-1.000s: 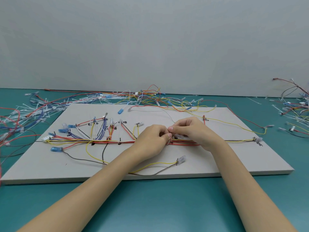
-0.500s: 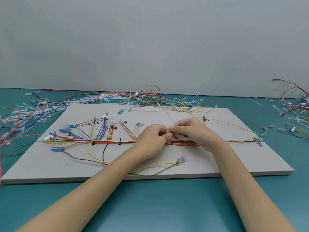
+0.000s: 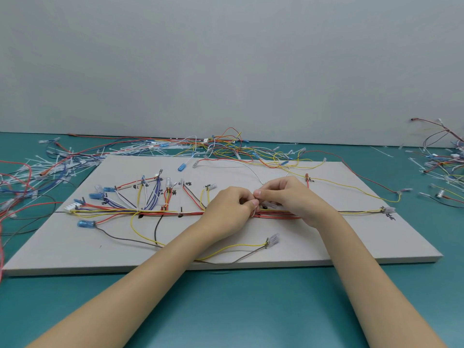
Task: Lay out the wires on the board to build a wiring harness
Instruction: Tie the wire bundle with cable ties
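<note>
In the head view, the person's left hand (image 3: 232, 209) and right hand (image 3: 288, 197) meet over the middle of the flat pale grey rectangular board (image 3: 326, 247), which lies on the teal tabletop (image 3: 238, 310). Both sets of fingers are curled, fingertips touching each other. The left fingers (image 3: 254, 203) pinch something thin and whitish right at the long horizontal bundle of red, yellow and dark wires (image 3: 113, 211); whether it is a tie or a wire cannot be made out. What the right fingers (image 3: 258, 194) hold is hidden behind them, though they are closed in a pinch. A small clear plug (image 3: 270, 204) peeks out just below the right hand. The two hands cover the bundle's middle stretch, so its run there is unseen.

Two bare forearms enter from the lower edge, cut off by the frame.

Along the bundle, branches fan upward on the left side of the board. Four blue sleeved terminals (image 3: 86, 224) can be counted on the board, three at the left end and one near its far edge. One white multi-pin connector (image 3: 72, 208) sits at the bundle's left end, and one clear connector (image 3: 388, 210) at its right end. Another clear connector (image 3: 272, 239) lies near the board's front, carrying a yellow and a grey wire. Black handwritten marks beside the branches are too small to read.

Beyond the board, a tangle of loose coloured wires and white cable ties (image 3: 150, 149) is too dense to count. A second heap of loose wires (image 3: 444, 159) is cut off by the right edge.
</note>
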The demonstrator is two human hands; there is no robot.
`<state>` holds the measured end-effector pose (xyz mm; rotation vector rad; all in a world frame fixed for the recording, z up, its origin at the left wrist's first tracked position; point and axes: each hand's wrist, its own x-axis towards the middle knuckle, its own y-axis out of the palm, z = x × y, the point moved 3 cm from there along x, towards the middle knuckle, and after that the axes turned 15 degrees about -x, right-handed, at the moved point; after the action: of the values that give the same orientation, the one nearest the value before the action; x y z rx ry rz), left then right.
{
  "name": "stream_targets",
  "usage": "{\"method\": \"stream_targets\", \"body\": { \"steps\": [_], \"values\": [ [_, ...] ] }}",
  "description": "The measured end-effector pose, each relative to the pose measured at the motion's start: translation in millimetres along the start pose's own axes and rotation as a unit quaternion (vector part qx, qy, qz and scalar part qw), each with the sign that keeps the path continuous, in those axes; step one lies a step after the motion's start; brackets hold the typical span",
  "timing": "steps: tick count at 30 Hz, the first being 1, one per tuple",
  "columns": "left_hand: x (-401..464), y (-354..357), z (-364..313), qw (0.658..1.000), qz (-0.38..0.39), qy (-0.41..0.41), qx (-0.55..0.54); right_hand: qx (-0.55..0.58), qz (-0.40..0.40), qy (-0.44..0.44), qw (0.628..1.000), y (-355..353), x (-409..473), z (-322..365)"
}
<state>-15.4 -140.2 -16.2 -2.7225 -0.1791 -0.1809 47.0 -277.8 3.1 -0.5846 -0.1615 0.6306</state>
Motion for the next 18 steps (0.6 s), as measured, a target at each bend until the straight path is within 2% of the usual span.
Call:
{"method": "stream_targets", "body": {
  "steps": [10,15,18],
  "values": [
    [-0.9,-1.7,0.7,0.999,-0.036,0.002,-0.029,-0.015,-0.018,0.009,1.000,2.7,-2.4,4.7],
    [-0.6,-6.6,-2.4,0.997,-0.011,-0.023,-0.073,0.001,-0.011,-0.001,1.000,2.4,-3.5,6.5],
    [-1.7,-6.0,-4.4,0.998,-0.012,-0.018,-0.064,0.025,-0.014,0.002,1.000,0.9,-2.3,5.5]
  ]
}}
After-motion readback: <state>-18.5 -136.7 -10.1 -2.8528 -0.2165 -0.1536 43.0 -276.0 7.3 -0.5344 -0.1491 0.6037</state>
